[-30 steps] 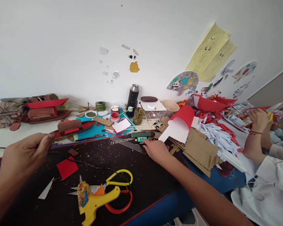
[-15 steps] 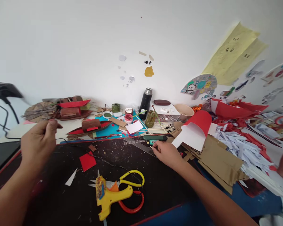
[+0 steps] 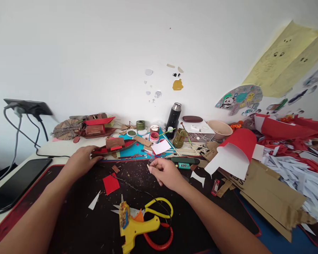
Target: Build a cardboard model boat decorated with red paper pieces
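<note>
My left hand has its thumb and fingers around the left tip of a small brown boat with a red inside, at the back of the black mat. My right hand is closed in a pinch on a small pale stick over the middle of the mat. Near it lies a green utility knife. In front are a yellow glue gun, scissors with yellow and red handles, a red square and a white paper sliver.
Paint pots, a black thermos and a bowl line the wall. Cardboard, a red-and-white paper piece and paper strips fill the right. A phone lies left; a cable crosses the mat.
My left hand has moved forward and right, down to the boat's tip. My right hand, still pinching, has shifted slightly left. The view has turned left, and another person's hand at the right has left view.
</note>
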Tool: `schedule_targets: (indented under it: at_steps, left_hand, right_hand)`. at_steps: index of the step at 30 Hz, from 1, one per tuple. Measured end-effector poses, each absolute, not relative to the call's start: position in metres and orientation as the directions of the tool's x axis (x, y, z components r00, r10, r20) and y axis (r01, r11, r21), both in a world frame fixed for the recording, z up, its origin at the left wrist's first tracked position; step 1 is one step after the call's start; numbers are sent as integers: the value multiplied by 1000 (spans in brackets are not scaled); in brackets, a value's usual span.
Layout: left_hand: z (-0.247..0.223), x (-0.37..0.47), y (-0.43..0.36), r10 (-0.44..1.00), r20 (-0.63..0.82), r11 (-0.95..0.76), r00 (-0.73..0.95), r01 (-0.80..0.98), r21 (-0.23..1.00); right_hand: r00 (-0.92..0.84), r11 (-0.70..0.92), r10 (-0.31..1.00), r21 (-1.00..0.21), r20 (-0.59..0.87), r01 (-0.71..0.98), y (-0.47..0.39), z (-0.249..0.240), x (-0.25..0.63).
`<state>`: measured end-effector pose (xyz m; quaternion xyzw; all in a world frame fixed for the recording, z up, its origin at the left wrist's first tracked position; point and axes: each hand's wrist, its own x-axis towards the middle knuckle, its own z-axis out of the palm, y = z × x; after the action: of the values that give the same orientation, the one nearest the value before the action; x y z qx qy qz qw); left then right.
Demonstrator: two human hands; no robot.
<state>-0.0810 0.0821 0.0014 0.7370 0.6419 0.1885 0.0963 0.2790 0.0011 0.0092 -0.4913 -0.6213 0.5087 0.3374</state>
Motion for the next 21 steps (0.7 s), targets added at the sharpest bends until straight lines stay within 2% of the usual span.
schedule_targets:
  at_steps: [4,9,13,17,21]
  left_hand:
    - [9,-76,80,985,148,-139,83,899,415]
    - [20,-70,72,986,164,-71,-17,854,516]
    - [28,-56,63,988,145,-40,-61,793,608]
    - [35,-31,53,997,47,3,-68,602,798]
    - [40,-10,40,996,-37,76,-83,529,845]
  right_hand:
    - [-301,-39,951,-995,-66,95,24,10,259]
    - [-267,-106,961,-987,-72,-117,35,3,243]
    - [-303,-121,951,-979,-67,-165,33,0,240]
    - [-286,-94,958,-975,-33,-202,32,0,244]
    - [-260,-67,965,-978,-13,-200,34,-2,249]
